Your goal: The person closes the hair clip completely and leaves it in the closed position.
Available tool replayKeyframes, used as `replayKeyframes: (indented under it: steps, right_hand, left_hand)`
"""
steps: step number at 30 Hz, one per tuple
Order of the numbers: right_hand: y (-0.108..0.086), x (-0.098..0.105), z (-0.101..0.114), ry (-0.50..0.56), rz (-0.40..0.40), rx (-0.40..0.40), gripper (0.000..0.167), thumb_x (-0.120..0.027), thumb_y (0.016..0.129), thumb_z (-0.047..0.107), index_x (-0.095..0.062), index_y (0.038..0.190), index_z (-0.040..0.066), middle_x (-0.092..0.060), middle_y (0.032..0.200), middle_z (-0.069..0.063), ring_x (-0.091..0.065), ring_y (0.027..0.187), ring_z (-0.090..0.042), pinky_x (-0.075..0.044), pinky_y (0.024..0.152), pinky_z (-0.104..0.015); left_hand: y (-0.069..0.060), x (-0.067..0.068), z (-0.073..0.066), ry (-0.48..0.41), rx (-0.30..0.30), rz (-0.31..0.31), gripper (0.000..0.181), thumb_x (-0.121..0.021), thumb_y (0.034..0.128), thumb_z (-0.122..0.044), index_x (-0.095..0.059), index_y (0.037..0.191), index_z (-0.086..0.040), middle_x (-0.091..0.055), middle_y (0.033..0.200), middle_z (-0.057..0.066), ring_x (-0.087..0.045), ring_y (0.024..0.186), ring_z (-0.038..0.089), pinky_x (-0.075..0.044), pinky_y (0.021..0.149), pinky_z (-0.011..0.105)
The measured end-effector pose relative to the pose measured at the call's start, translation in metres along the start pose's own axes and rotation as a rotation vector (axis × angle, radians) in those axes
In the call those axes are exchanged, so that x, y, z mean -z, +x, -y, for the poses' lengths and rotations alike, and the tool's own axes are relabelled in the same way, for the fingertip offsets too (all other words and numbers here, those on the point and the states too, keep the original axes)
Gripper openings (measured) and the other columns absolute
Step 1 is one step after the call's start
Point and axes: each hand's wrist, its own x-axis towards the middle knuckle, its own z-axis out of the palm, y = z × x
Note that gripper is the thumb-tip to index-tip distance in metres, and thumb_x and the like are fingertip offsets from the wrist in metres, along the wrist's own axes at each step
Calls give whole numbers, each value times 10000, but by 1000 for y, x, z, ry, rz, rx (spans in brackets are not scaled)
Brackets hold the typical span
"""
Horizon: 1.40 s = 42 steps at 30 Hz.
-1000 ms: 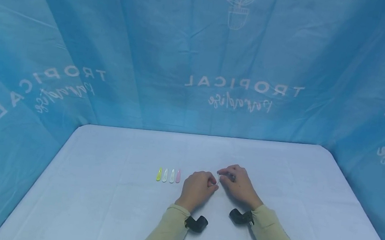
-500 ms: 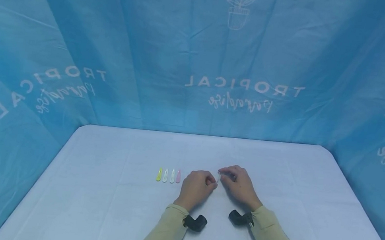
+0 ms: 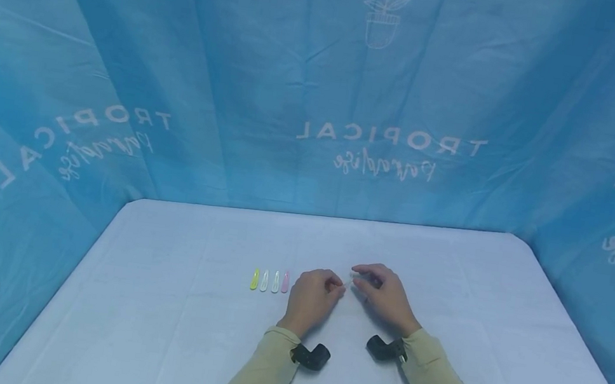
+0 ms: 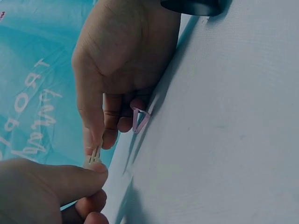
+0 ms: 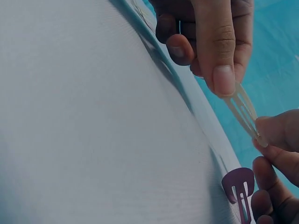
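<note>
Pale hair clip [image 5: 244,114] is right of the pink clip [image 3: 285,282] on the desk [image 3: 187,331], seemingly held clear of it. Left hand [image 3: 310,300] clamped on one end, right hand [image 3: 388,297] on the other. Long axis spans hand to hand; neither looks nearer to me.

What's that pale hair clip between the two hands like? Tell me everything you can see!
The pale hair clip looks cream-coloured and smooth, long and slim, with narrow slots running along it. I can't tell if it's metal or plastic, or whether it's snapped closed. It's held up above the white table, slanting in the right wrist view. The left hand pinches one end and the right hand the other, hiding part of each.
</note>
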Motion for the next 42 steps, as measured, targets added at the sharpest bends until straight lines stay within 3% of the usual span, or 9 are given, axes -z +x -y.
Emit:
replayKeyframes:
  steps: [8,23,29,42]
  right_hand:
    - [0,1,-1,30,2,5,273,-726,938,208,-720,1184,89,-683,1187,-94,-595,1152,-312,-446,955,-511]
    - [1,1,0,46,-34,-37,226,-745,915,163,-726,1121,71,-697,1129,-87,-589,955,-212,-449,824,-349]
    - [1,0,3,38,-39,-37,201,-751,905,156,-726,1086,71,-695,1089,-85,-553,857,-187,-435,756,-317]
    - [0,0,4,14,-35,-40,165,-744,911,172,-718,1033,64,-693,1044,-80,-573,878,-198,-445,790,-353]
  left_hand:
    - [1,-2,3,-28,-7,-52,63,-779,879,-188,-767,897,-129,-629,719,-91,-509,620,12,-428,598,209]
    - [1,-1,6,-102,40,-122,46,-766,898,-181,-756,908,-137,-607,731,-91,-499,639,33,-428,611,227]
    - [2,-1,7,-128,57,-120,50,-759,905,-177,-756,927,-132,-604,737,-91,-492,643,35,-417,614,220]
    - [3,-3,11,-133,55,-147,64,-757,907,-188,-757,937,-132,-592,736,-97,-483,638,31,-416,608,223]
